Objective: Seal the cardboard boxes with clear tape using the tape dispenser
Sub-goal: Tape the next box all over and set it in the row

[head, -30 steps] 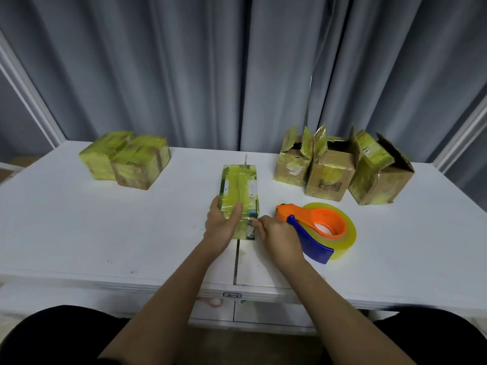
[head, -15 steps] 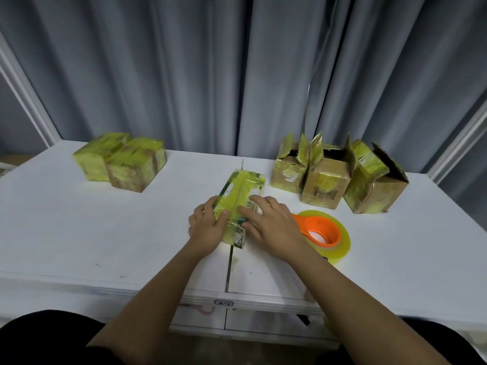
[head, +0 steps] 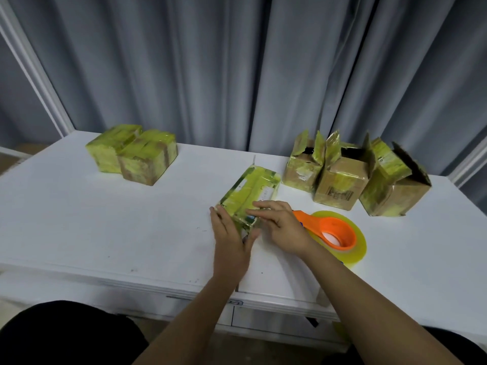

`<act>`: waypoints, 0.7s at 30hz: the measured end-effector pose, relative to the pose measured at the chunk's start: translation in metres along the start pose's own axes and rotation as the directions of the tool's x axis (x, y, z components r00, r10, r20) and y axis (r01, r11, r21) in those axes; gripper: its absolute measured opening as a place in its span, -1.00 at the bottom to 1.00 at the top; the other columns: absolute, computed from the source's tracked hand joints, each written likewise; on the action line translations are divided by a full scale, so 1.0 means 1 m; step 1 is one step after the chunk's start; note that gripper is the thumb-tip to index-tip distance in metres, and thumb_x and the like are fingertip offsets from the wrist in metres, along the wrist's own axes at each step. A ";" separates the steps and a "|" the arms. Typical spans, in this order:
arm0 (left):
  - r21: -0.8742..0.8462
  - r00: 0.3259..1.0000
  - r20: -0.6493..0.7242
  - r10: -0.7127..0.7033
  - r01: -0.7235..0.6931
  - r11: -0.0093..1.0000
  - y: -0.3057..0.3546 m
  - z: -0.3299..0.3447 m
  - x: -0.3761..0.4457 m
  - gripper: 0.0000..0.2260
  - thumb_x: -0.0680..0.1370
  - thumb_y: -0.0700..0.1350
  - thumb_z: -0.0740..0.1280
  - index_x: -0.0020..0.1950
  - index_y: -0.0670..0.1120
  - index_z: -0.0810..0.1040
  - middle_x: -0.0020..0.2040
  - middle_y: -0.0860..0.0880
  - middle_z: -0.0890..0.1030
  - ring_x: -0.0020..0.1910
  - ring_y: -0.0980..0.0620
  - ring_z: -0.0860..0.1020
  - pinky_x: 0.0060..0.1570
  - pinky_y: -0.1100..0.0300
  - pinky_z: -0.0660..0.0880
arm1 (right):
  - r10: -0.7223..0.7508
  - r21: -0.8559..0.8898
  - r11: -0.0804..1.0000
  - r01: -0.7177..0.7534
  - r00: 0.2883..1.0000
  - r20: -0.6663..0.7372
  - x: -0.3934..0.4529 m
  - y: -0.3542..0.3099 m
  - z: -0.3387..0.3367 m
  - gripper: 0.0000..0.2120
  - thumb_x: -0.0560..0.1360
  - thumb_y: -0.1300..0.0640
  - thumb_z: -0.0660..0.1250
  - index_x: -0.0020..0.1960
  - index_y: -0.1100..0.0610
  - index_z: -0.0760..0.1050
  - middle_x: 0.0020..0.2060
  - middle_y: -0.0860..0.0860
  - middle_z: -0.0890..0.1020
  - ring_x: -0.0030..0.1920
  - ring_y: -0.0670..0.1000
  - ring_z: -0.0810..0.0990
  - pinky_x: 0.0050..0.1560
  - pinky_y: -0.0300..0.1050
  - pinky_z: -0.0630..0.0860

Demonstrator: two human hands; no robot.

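A small taped box (head: pixel 250 192), yellow-green under tape, lies at the middle of the white table (head: pixel 92 227), turned at an angle. My left hand (head: pixel 230 235) cups its near end, fingers and thumb on either side. My right hand (head: pixel 283 227) rests flat on the near right part of its top, fingers spread. The orange tape dispenser (head: pixel 334 234) with its clear yellowish roll lies on the table just right of my right hand; its near part is hidden by my wrist.
Two taped boxes (head: pixel 134 154) sit together at the back left. Three cardboard boxes with flaps standing open (head: pixel 342 180) are clustered at the back right. Grey curtains hang behind the table. A seam runs down the tabletop below the box.
The box has been turned from straight to angled, far end to the right. My right hand moved from its near corner onto its top; my left slid to its near end. The dispenser lies untouched.
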State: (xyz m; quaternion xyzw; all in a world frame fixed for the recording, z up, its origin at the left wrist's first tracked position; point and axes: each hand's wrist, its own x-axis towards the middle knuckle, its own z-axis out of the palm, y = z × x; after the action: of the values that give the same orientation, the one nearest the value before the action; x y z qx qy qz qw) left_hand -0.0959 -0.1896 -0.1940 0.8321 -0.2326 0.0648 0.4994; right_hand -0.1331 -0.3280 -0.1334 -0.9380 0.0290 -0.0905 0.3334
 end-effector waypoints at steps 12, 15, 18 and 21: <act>0.089 0.989 0.138 0.049 -0.061 0.994 -0.033 -0.089 0.030 -0.55 0.62 -0.24 0.17 0.51 -0.07 0.20 0.37 0.06 0.40 0.27 0.11 0.42 0.11 0.45 0.28 | 0.235 0.037 0.972 -0.233 0.967 -0.093 0.010 0.003 -0.014 -0.11 0.48 0.15 0.41 0.57 -0.08 -0.11 0.55 0.08 -0.02 0.53 0.14 -0.02 0.49 0.08 0.06; 0.174 0.988 -0.147 -0.050 0.076 0.982 -0.035 -0.101 0.037 -0.65 0.58 -0.30 0.16 0.35 -0.10 0.43 0.27 -0.06 0.52 0.17 -0.04 0.53 0.00 0.20 0.39 | 0.193 0.081 0.980 -0.184 0.974 -0.116 0.019 -0.003 -0.002 -0.16 0.46 0.13 0.45 0.56 -0.03 0.02 0.48 0.11 0.19 0.46 0.14 0.20 0.44 0.06 0.23; 0.140 0.953 -0.242 -0.184 0.222 0.965 -0.021 -0.099 0.038 -0.93 0.60 -0.17 0.19 0.07 -0.07 0.38 0.07 -0.08 0.48 -0.06 -0.12 0.53 -0.18 0.12 0.36 | 0.178 0.011 0.984 -0.179 0.965 -0.192 0.019 -0.005 0.007 -0.24 0.46 0.07 0.45 0.53 -0.05 0.12 0.47 0.10 0.20 0.44 0.15 0.22 0.41 0.00 0.24; 0.303 0.992 -0.112 0.055 -0.018 0.953 -0.001 -0.079 0.027 -0.92 0.57 -0.15 0.16 0.01 -0.10 0.42 -0.06 -0.10 0.49 -0.13 -0.15 0.48 -0.20 0.06 0.39 | 0.136 0.039 0.991 -0.132 0.979 -0.153 0.017 -0.007 0.005 -0.17 0.47 0.05 0.44 0.56 -0.08 0.00 0.50 0.06 0.16 0.47 0.10 0.20 0.42 -0.02 0.25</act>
State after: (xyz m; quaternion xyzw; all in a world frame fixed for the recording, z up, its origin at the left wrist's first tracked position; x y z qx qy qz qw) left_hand -0.0614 -0.1296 -0.1469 0.8888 -0.2052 0.1582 0.3781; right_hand -0.1153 -0.3218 -0.1305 -0.9191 0.1166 -0.1409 0.3489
